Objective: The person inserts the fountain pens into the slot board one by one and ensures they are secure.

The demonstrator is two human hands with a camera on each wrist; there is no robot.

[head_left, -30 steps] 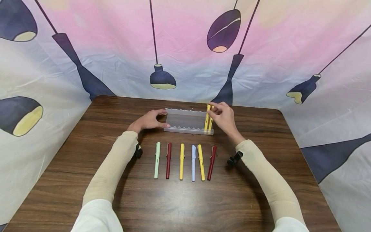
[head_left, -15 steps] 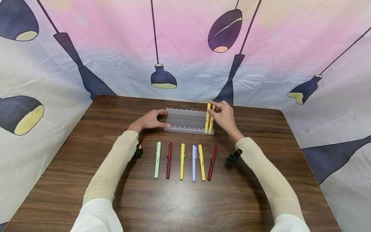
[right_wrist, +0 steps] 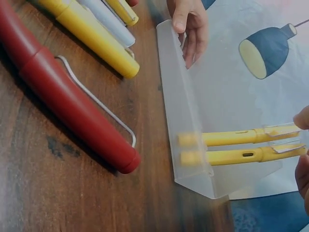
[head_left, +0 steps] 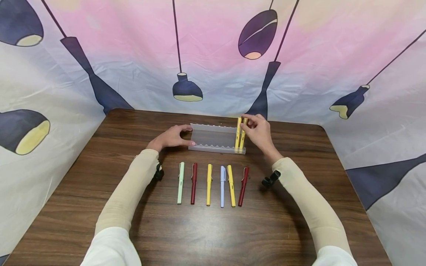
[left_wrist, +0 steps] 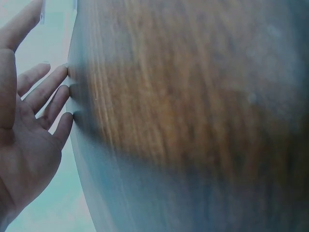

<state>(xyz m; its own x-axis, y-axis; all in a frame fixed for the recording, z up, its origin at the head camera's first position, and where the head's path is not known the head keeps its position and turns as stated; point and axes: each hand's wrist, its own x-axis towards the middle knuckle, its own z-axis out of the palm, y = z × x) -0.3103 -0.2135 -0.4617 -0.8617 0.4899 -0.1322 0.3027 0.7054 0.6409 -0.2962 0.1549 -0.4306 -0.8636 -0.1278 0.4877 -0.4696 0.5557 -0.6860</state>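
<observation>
The fingers of the right hand [head_left: 259,133] pinch the cap end of the outer yellow pen [right_wrist: 227,157], index finger above, thumb below. The inner yellow pen [right_wrist: 227,138] lies just beside it, toward the rack's middle. The left hand [head_left: 170,137] has thumb and index finger spread wide apart, touching the front and rear corners of the rack's left end.

The pen rack [head_left: 216,149] is translucent plastic, with scalloped notches along its front and rear edges. Both yellow pens sit side by side at its right end, foot ends at the front wall, clips toward the rear.

On the bench [head_left: 199,240], a dark wood-grain surface, six capped pens form a row in front of the rack, left to right: pale green pen [head_left: 180,186], dark red pen [head_left: 193,186], yellow [head_left: 209,188], light blue pen [head_left: 222,190], yellow [head_left: 232,190], dark red [head_left: 244,188]. Barrels are slender; visible clips are wire-like on the red pens.
</observation>
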